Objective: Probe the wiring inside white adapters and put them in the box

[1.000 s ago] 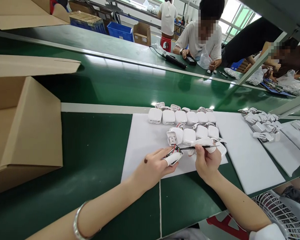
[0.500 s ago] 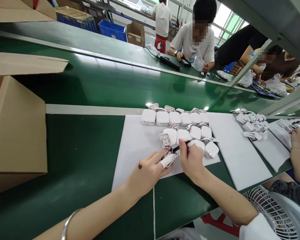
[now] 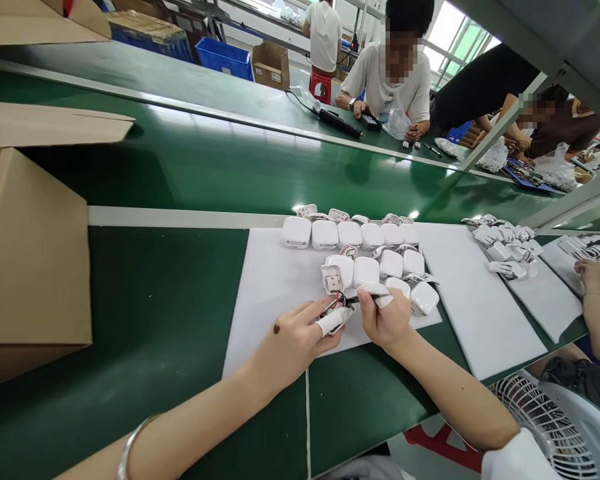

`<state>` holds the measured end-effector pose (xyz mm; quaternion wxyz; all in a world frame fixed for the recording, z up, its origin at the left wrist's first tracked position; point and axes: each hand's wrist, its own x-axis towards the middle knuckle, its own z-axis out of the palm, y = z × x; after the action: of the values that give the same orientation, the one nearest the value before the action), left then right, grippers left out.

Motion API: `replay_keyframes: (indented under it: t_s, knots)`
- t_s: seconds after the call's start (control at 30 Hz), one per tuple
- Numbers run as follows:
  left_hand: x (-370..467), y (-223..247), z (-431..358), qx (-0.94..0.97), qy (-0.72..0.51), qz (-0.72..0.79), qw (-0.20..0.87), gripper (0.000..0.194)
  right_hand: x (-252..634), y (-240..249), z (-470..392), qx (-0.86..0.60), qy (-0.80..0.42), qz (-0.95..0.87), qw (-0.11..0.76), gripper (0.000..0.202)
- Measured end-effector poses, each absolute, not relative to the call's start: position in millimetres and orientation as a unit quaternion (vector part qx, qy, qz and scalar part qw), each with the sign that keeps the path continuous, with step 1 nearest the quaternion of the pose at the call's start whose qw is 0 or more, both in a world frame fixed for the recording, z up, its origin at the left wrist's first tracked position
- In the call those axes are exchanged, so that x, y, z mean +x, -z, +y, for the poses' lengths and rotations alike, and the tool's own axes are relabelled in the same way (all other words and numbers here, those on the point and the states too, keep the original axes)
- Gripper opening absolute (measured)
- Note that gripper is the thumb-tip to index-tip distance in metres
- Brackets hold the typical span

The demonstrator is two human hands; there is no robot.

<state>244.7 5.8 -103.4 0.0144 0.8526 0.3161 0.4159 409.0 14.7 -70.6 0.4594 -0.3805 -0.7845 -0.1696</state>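
Observation:
My left hand (image 3: 300,333) is closed round an opened white plastic device housing (image 3: 341,319) with red and black wires showing inside. A white wrap covers one of its fingers. Its hinged-off white cover (image 3: 331,282) with a metal USB plug lies just beyond, joined by the wires. My right hand (image 3: 387,317) pinches a thin black tweezer-like tool (image 3: 354,300), its tip at the wires in the housing. White wrapping shows on a right finger too. Rows of similar white devices (image 3: 325,235) sit behind on a white sheet (image 3: 265,287).
A cardboard box (image 3: 40,253) stands at the left on the green bench (image 3: 180,300). More white sheets (image 3: 475,300) with devices lie to the right, near another person's hand (image 3: 595,277). A fan (image 3: 545,427) is below the bench edge. A co-worker (image 3: 395,80) sits across.
My right hand has tilted and shifted slightly, laying the black tool flatter at the housing. My left hand keeps its hold on the housing.

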Motion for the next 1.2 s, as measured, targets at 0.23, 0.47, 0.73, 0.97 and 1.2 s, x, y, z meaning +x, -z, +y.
replay_keyframes:
  t_s: [0.23, 0.47, 0.73, 0.97, 1.2]
  knots:
    - [248, 102, 3, 0.845, -0.421, 0.329, 0.003, 0.011, 403, 74, 20, -0.44, 0.083, -0.788, 0.422, 0.038]
    - [249, 101, 3, 0.843, -0.438, 0.311, -0.022, 0.01, 406, 71, 17, -0.361, 0.126, -0.793, 0.474, 0.028]
    - [249, 103, 4, 0.841, -0.443, 0.311, -0.005, 0.009, 416, 57, 8, -0.385, 0.232, -0.706, 0.547, 0.017]
    - [250, 100, 2, 0.844, -0.43, 0.32, -0.026, 0.008, 408, 72, 16, -0.324, 0.147, -0.796, 0.49, 0.024]
    - [248, 103, 1, 0.846, -0.426, 0.32, -0.02, 0.009, 405, 84, 15, -0.398, 0.073, -0.799, 0.445, 0.037]
